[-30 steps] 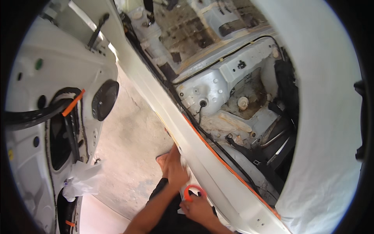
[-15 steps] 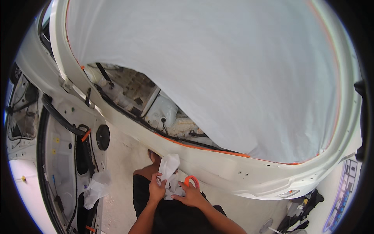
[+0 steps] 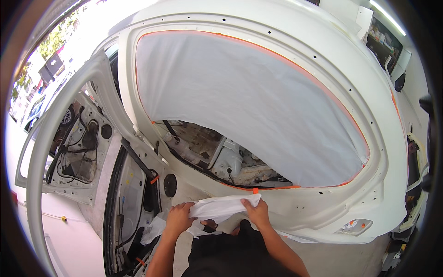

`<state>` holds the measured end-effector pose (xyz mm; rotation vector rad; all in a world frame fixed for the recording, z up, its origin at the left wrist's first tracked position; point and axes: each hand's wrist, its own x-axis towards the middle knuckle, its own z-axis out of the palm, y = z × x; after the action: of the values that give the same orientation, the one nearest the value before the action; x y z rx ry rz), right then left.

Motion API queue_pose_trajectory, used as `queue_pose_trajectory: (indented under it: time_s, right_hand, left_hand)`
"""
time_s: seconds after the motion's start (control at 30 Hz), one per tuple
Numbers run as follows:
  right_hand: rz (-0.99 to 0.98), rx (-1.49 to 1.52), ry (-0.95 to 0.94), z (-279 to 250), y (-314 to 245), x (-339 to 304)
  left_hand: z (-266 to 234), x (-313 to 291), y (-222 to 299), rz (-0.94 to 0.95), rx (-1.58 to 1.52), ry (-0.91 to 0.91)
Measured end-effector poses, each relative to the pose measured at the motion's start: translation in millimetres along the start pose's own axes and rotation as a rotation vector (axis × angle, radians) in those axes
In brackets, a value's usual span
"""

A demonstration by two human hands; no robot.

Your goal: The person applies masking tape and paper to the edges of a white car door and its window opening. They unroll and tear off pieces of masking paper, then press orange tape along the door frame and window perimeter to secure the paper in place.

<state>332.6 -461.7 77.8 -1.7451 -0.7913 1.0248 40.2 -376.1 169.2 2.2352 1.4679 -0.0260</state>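
Observation:
A strip of white masking sheet [image 3: 219,206] is stretched between my hands in front of the car's rear door opening. My left hand [image 3: 180,218] grips its left end, fingers folded round the edge. At the other end my right hand [image 3: 257,213] pinches the sheet near a small piece of orange tape [image 3: 255,190]. Beyond it, a large white sheet [image 3: 249,101] covers most of the opening, edged with orange tape. The lower left of the opening is uncovered, exposing the bare car floor [image 3: 230,161].
An open stripped door [image 3: 127,194] stands at my left, with another door frame [image 3: 41,152] farther out. Loose white sheet [image 3: 154,229] hangs by the nearer door. The white body panel [image 3: 304,212] runs along my front right. Shelves [image 3: 385,39] stand far right.
My hands have moved apart, spreading the sheet sideways. The orange tape roll seen at my right hand is no longer visible. My view has tilted up, showing more of the car and surroundings.

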Motion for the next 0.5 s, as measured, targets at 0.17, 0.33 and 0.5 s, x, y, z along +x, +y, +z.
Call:
queue_pose_trajectory:
  time_s: [0.17, 0.33, 0.5]
  right_hand:
    - [-0.190, -0.102, 0.146, -1, -18, 5]
    - [-0.083, -0.011, 0.119, -23, -80, 17]
    - [-0.358, -0.447, 0.245, -36, -116, 25]
  left_hand:
    - [-25, 13, -14, 0.239, 0.244, 0.464]
    - [-50, 43, -15, 0.270, 0.213, 0.618]
    - [-66, 53, -7, 0.185, 0.246, 0.807]
